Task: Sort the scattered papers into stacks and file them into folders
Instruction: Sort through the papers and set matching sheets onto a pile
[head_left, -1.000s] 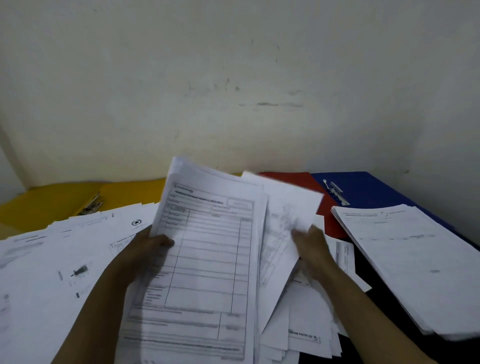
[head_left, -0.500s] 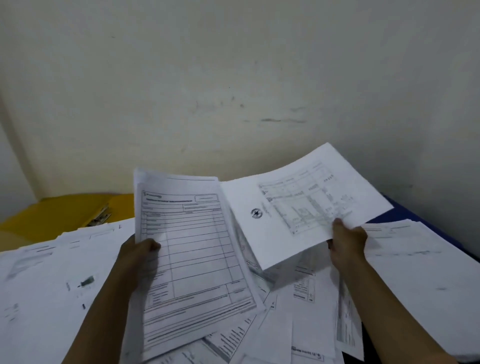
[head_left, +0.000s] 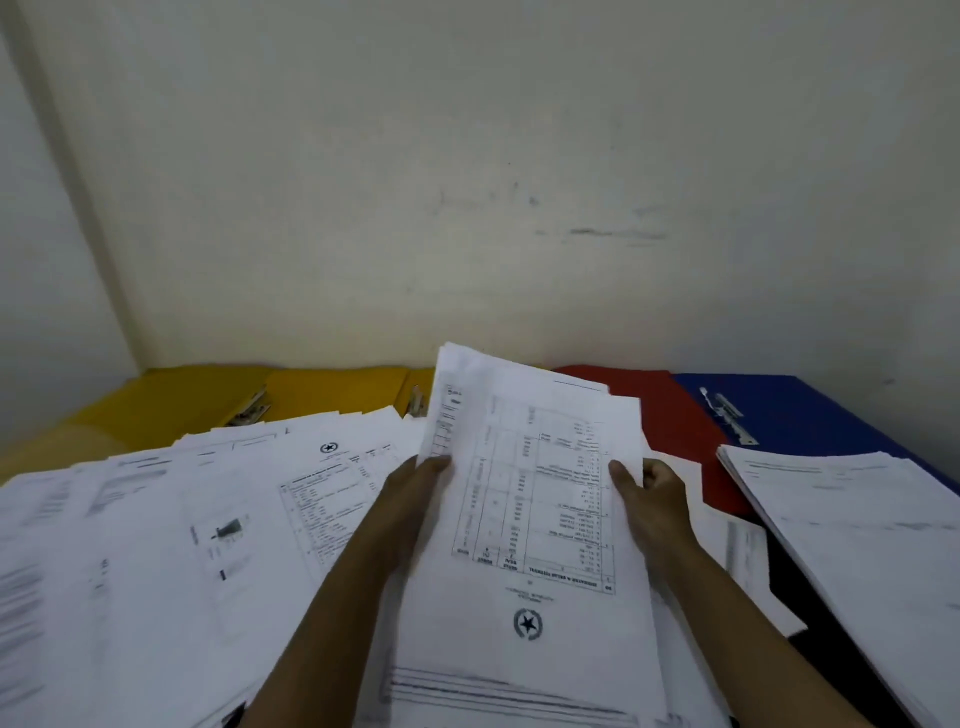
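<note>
Facing: we see a scuffed pale wall (head_left: 467, 182) behind a paper-strewn counter (head_left: 795, 592).
Held stack (head_left: 524, 519): above the scattered papers (head_left: 156, 545), long axis pointing away, print upside down.
Grip: our left hand (head_left: 415, 493) and right hand (head_left: 654, 493) pinch its side edges.

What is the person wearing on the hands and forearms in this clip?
Nothing that shows. The left hand and right hand are bare, with no gloves, and no ring, watch or bracelet can be made out. Both forearms are uncovered down to the bottom edge of the picture, so no sleeve is in view.
</note>
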